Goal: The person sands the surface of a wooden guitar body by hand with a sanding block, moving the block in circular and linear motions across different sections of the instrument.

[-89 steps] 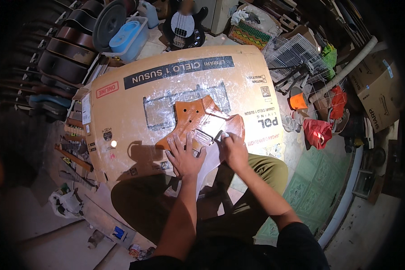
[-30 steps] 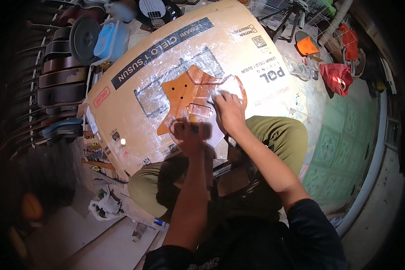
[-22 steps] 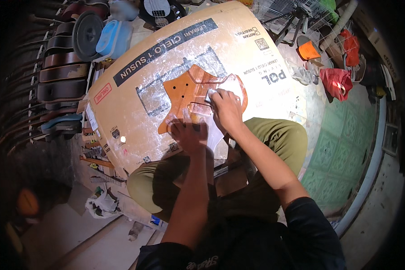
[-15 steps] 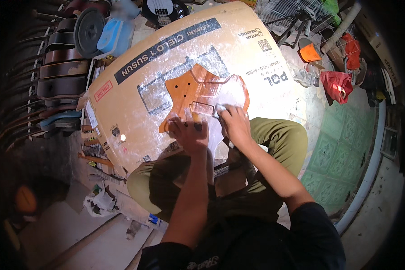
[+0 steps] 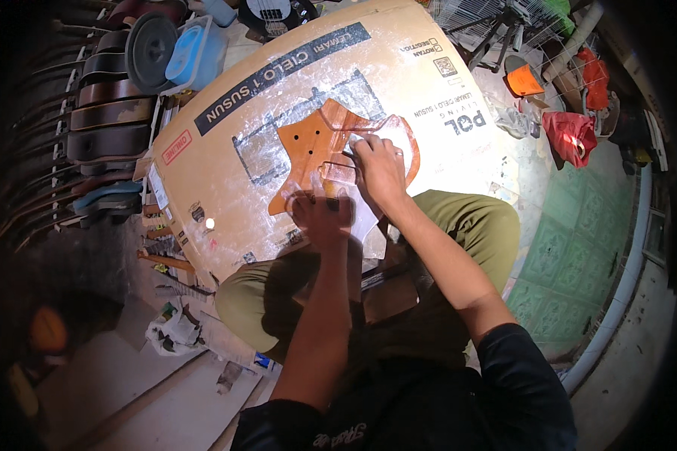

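Note:
A glossy orange-brown wooden guitar body (image 5: pixel 305 143), with a few dark holes and a rectangular recess (image 5: pixel 338 172), lies on a large printed cardboard sheet (image 5: pixel 195 173) before my crossed legs. My left hand (image 5: pixel 322 216), in shadow, rests with fingers spread on the body's lower left part. My right hand (image 5: pixel 380 169) pinches a small pale pad (image 5: pixel 354 142) against the body above the recess; what the pad is made of I cannot make out. A pale area of the body runs down below the recess between my hands.
Guitar cases or bodies (image 5: pixel 101 113) are racked at left, beside a clear tub with a blue container (image 5: pixel 186 54). A black guitar (image 5: pixel 271 15) is behind the cardboard. At right are a wire cage (image 5: pixel 459 16), an orange item (image 5: pixel 523 79), a red bag (image 5: pixel 568 135) and green tiles (image 5: pixel 557 255).
My right hand has moved back and forth over the body, now higher than half a second ago. My left hand stays on the lower part. The whole view has shifted since three seconds ago.

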Available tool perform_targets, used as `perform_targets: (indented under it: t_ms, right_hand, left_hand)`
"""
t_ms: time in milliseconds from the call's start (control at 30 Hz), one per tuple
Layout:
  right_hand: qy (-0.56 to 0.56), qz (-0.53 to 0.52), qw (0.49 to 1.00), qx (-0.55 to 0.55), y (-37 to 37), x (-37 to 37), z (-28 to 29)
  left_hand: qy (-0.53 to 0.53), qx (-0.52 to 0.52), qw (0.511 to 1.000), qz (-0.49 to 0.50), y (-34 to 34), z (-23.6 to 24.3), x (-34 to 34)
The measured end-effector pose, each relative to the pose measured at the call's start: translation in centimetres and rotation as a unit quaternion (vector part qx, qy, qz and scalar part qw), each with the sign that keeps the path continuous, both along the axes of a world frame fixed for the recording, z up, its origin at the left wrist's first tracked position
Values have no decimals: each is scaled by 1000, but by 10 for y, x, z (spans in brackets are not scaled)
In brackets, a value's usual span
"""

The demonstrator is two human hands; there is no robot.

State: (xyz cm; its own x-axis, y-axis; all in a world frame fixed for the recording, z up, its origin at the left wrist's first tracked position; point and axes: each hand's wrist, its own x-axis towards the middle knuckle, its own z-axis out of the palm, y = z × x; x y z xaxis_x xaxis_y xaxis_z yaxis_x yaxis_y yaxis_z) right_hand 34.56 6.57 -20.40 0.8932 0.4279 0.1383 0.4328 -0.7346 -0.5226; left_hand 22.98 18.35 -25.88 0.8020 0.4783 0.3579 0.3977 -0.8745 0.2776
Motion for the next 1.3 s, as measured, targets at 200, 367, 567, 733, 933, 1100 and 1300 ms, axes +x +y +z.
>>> perform_targets:
  t_ms: [200,367,567,733,933,1100,1300]
  right_hand:
    - [11,67,997,-30,-33,-31,-11]
    - [-23,-75,997,-23,-22,32,8]
    - [-34,26,998,-42,-27,-12,-1]
    - [-61,-99,993,-26,-20,25,1]
    - [-55,33,996,-68,-36,17,-11]
    - [-70,-103,991,-39,-31,26,-13]
    - [-52,-30,997,-42,-33,49,0]
  left_hand:
    - [16,33,999,34,-1,0,-3]
    - [27,-17,999,22,-5,12,2]
    - [65,-19,997,34,-2,17,0]
    - [93,-53,993,51,-6,6,-2]
    - [62,-7,997,48,0,3,5]
    - [29,-22,999,15,-6,3,-3]
    - [44,23,997,54,4,-6,-3]
